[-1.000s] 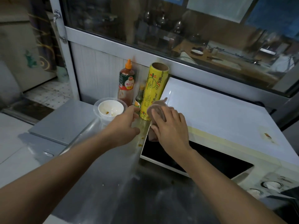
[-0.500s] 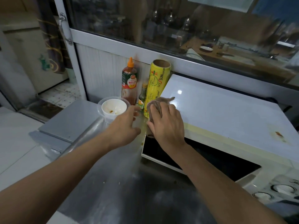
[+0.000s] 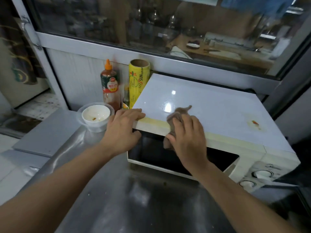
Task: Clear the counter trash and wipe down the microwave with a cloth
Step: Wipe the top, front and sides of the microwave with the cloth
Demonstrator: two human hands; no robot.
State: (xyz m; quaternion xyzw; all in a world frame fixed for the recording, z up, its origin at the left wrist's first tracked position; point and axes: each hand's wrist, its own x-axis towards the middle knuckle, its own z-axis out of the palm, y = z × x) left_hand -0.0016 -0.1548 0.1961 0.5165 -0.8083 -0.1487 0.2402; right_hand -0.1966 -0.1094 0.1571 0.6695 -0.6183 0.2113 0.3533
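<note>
The wiping is under way but I'd say it is nowhere near done: the right hand (image 3: 186,137) has its fingers curled over a crumpled brownish cloth (image 3: 178,115), pressing it on the front edge of the white microwave (image 3: 210,106) top, with a tail of the rag hanging down over the dark door. The left hand (image 3: 123,130) holds nothing; its fingers lie flat over the near left corner of the microwave, thumb under the lip, which looks to me like bracing the box while the other hand rubs. Far off to the right on the top sits an orange-red stain (image 3: 255,123) inside a yellowish ring, well apart from the cloth, and a yellowed strip runs along the front edge; both still look to need attention. The trash half seems untouched as far as I can see: a used white cup with food residue, nested in a clear plastic tub (image 3: 96,117), stands on the steel counter (image 3: 143,199) just beside the left hand. Behind it, against the white panelled wall, stand a red sauce bottle (image 3: 110,88), a small dark bottle and a yellow roll of cling wrap (image 3: 138,81) touching the microwave's side. The counter shows a few crumbs. Above runs a wide glass window (image 3: 168,26) onto a dim room with a wooden table.
</note>
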